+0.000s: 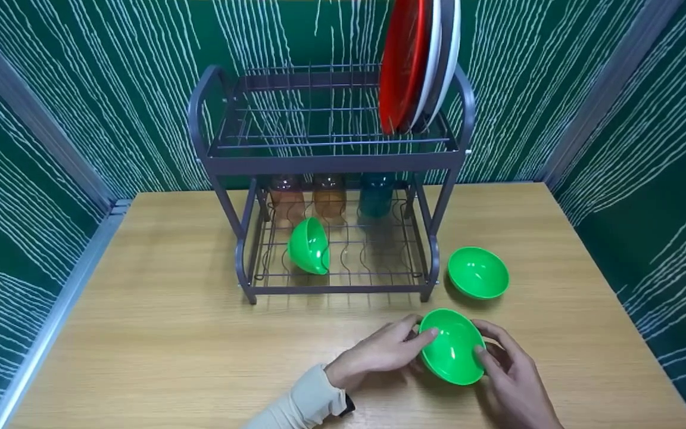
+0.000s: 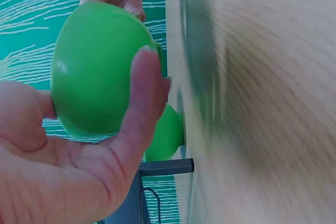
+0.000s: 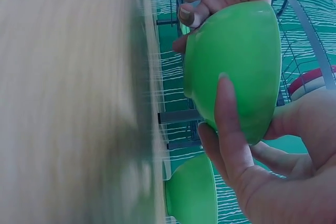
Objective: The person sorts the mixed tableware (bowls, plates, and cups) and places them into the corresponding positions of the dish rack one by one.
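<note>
A green bowl [image 1: 453, 348] is held between both hands just above the table, its hollow side facing up toward the head camera. My left hand [image 1: 382, 348] grips its left rim, thumb inside and fingers beneath. On the opposite side my right hand [image 1: 515, 375] pinches the rim, with fingers along the outside, as the right wrist view of the bowl [image 3: 239, 61] shows. Another green bowl [image 1: 478, 273] sits upright on the table just beyond. A third green bowl [image 1: 307, 247] stands on its side in the lower tier of the dark dish rack [image 1: 337, 290].
Red, white and dark plates stand upright at the right of the rack's upper tier, the red plate [image 1: 402, 65] leftmost. Tinted glasses, one of them a blue glass [image 1: 377, 193], stand at the back of the lower tier. Green patterned walls enclose the wooden table [image 1: 158, 333].
</note>
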Demonstrator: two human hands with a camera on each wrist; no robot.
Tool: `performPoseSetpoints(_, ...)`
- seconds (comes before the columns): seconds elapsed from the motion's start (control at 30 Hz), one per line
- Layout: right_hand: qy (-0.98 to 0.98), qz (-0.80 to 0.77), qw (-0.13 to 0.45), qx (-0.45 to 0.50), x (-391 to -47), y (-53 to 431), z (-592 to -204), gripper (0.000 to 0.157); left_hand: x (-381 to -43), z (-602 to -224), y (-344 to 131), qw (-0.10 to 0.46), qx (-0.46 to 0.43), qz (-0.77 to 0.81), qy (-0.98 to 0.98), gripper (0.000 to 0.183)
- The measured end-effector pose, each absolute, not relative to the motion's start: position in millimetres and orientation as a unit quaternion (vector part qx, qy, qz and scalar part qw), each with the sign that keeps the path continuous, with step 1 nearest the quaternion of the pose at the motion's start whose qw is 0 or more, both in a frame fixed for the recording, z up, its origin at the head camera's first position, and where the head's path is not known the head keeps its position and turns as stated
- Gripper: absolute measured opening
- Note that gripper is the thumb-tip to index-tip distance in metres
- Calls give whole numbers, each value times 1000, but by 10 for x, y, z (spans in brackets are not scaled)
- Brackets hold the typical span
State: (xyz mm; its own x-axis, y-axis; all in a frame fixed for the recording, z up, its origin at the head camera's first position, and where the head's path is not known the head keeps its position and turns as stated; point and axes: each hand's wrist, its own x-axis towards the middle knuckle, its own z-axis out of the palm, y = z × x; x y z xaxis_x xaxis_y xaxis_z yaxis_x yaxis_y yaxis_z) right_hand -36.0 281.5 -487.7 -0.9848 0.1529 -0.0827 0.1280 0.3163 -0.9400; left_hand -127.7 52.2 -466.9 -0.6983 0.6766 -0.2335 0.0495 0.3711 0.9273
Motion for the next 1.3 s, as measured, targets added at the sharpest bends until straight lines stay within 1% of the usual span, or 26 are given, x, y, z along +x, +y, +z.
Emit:
performPoseSetpoints(0.23, -792, 604, -6, -90, -361, 2799, -4857, 41, -1290, -4639, 508, 307, 224, 546, 747, 46)
performPoseSetpoints(0.43, -789, 609, 3, -81, -365, 2792, -4886, 43, -1318, -4592, 498, 288, 225, 552, 749, 52)
performPoseSetpoints(0.67, -783, 617, 17, -75, -373, 2773, -4907, 38, -1382, -4518, 429, 240, 235, 523, 784, 55)
performPoseSetpoints(0.77, -775, 626, 8, -86, -383, 2768, -4905, 38, -1412, -4483, 393, 212, 244, 519, 791, 55)
performPoseSetpoints(0.87, -770, 630, -7, -104, -398, 2767, -4895, 40, -1436, -4440, 356, 184, 245, 516, 800, 51)
performPoseSetpoints(0.93, -767, 631, -17, -113, -405, 2768, -4888, 41, -1446, -4411, 328, 176, 237, 517, 803, 48)
performPoseSetpoints(1.07, -768, 626, -37, -130, -415, 2769, -4875, 40, -1461, -4351, 279, 161, 225, 509, 815, 50)
performPoseSetpoints(1.3, -777, 610, -53, -148, -431, 2767, -4867, 40, -1497, -4260, 201, 103, 224, 481, 841, 53)
